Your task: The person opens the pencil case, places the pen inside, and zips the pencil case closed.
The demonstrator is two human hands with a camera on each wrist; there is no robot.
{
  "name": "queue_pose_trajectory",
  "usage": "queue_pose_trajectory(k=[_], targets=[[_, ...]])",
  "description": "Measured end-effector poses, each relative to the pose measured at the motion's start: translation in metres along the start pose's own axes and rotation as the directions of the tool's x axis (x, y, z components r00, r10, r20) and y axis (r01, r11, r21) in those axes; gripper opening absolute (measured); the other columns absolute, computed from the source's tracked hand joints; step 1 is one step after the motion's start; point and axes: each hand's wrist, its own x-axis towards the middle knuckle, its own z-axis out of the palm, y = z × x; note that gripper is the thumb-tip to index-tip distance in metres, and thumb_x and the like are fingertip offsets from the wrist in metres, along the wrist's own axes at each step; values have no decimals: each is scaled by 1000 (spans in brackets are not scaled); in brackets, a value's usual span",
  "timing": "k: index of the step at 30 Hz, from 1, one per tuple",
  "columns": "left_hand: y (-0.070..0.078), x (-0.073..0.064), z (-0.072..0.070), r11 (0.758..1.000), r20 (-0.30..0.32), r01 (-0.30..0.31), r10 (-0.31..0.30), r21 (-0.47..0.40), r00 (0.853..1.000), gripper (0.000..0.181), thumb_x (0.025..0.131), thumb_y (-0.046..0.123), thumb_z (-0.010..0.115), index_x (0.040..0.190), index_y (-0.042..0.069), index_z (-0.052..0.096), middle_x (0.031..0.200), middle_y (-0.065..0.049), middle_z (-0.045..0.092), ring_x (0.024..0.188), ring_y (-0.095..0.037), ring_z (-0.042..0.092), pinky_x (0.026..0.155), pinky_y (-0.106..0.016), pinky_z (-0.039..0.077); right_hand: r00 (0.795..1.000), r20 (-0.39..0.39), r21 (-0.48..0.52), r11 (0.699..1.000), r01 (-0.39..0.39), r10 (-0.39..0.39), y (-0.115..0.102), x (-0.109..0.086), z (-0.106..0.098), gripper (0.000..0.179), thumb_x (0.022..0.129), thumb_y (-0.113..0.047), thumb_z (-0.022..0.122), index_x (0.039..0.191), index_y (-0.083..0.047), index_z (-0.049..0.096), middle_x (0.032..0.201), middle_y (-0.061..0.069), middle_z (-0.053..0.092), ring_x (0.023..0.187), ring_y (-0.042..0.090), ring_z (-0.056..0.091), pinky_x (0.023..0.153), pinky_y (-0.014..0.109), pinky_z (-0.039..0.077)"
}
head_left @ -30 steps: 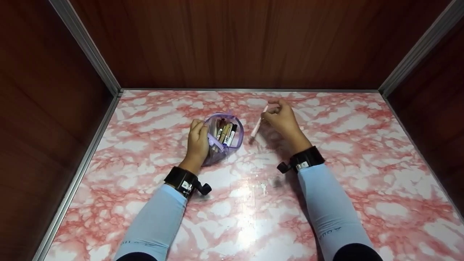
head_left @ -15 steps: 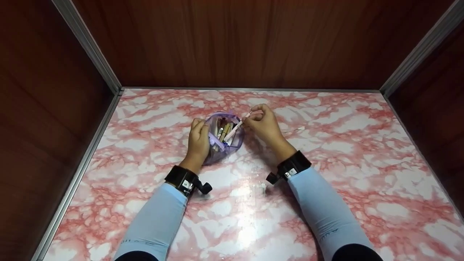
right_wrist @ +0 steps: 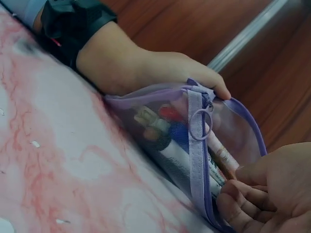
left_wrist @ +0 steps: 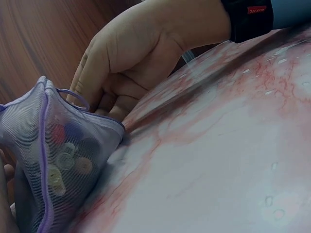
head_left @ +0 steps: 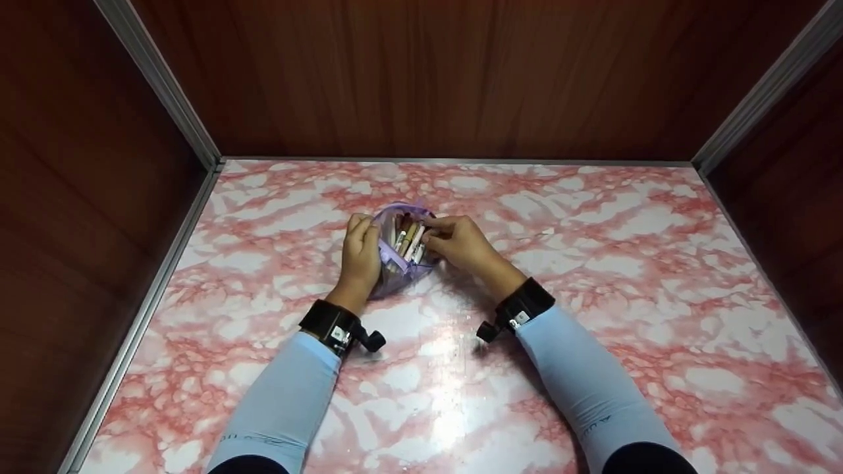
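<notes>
A purple-edged mesh pencil pouch (head_left: 395, 280) stands with its zip mouth spread, and several pens and markers (head_left: 408, 237) lie inside. My left hand (head_left: 361, 253) grips the pouch's left rim; the right wrist view shows the left hand (right_wrist: 146, 70) behind the mesh. At the opposite side of the mouth is my right hand (head_left: 461, 243), fingertips inside the rim. Its thumb and finger pinch the end of a pale pink pen (right_wrist: 222, 154), which slants down among the others. Through the mesh, marker ends (left_wrist: 65, 160) show in the left wrist view. The pouch partly hides the right fingertips there.
The pouch is on a red-and-white marbled table (head_left: 593, 263). Brown wood-grain panels (head_left: 421, 79) rise at the back and both sides, with grey metal trim (head_left: 461, 160) along the edges. A ring pull (right_wrist: 201, 124) hangs from the pouch's zip.
My right hand has moved left from beside the pouch, bringing the pink pen over the mouth and down inside it. The left hand has kept its grip in place.
</notes>
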Motion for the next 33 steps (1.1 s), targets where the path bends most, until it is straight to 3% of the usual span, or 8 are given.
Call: queue_pose_trajectory(k=[5,8,12,16,20,23,28,33], targets=[[2,1,-1,1000,-1,16,-16,4,1000,32,113,7,49,95,-15,62,108,-7,52,101,-14,50,91,-25,46,997,31,-116,991,72,-69,-4,-3,-6,25,104,-10,79,129,-4,83,111,13,84,91,22,78,78,26,65],[2,1,-2,1000,3,19,-19,10,1000,32,113,7,48,98,-17,63,109,-8,52,101,-14,50,92,-25,45,987,108,-154,979,137,-121,-7,-5,-10,12,103,-13,80,111,-5,85,100,6,81,83,17,71,70,22,57],[1,2,-1,1000,6,11,-11,23,1000,32,112,7,47,101,-17,65,111,-14,54,104,-15,51,95,-26,44,945,273,-157,961,228,-180,-8,-7,-10,17,99,-15,88,113,-6,84,104,5,81,89,15,71,78,26,59],[2,1,-1,1000,5,14,-15,24,1000,31,113,8,50,97,-16,62,110,-13,54,105,-17,51,95,-27,45,908,358,-213,928,307,-219,-9,-10,-5,32,91,-19,96,119,-9,83,119,7,81,105,19,73,96,33,62],[3,-1,0,1000,-3,14,-14,8,1000,27,112,8,54,98,-14,63,110,-11,55,108,-21,54,98,-27,46,898,356,-239,903,357,-260,-11,-12,0,25,91,-10,95,114,-8,86,124,11,79,114,23,72,102,35,62],[4,-1,0,1000,-10,19,-18,7,1000,21,110,9,59,100,-9,65,110,-9,56,109,-21,55,98,-26,47,888,354,-197,905,377,-293,-12,-14,2,18,91,-1,90,108,-5,87,122,13,77,112,24,71,98,35,64],[5,-2,-1,999,5,49,-49,-10,999,16,109,17,64,102,3,61,112,-6,56,107,-16,54,93,-27,50,873,359,-167,898,408,-330,-14,-15,0,12,94,0,85,105,-5,87,118,11,79,109,21,72,99,37,64],[6,-5,-1,992,42,71,-67,-102,997,27,107,20,68,126,1,65,121,-14,66,110,-17,65,91,-27,60,905,293,-161,917,365,-309,-14,-14,-4,12,98,-3,85,108,-6,87,111,11,85,102,21,77,97,35,64]])
